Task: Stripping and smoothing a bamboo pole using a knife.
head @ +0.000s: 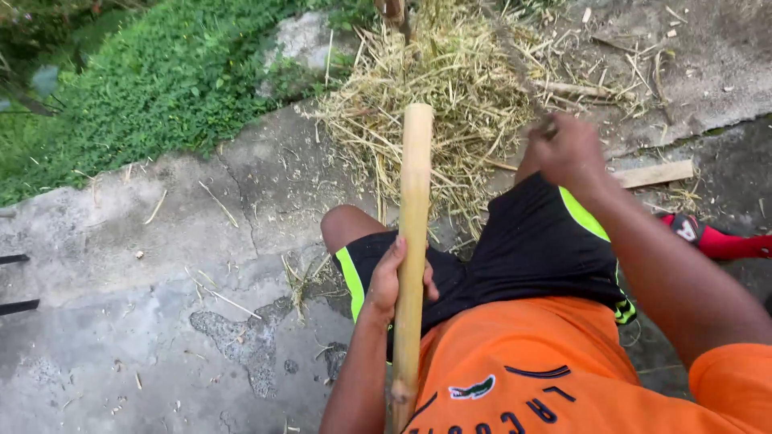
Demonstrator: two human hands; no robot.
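Cracked concrete (121, 265) beneath a smooth, pale, upright bamboo pole (414, 233).

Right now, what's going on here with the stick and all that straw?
A person sits on rough concrete ground, seen from above. Their left hand grips a pale bamboo pole about halfway along, holding it pointed away over the knees. The right hand is raised by the right knee, closed around something blurred that I cannot make out. Ahead lies a heap of dry straw and shavings, with a flat wooden slat beside it and green plants at the concrete's edge.
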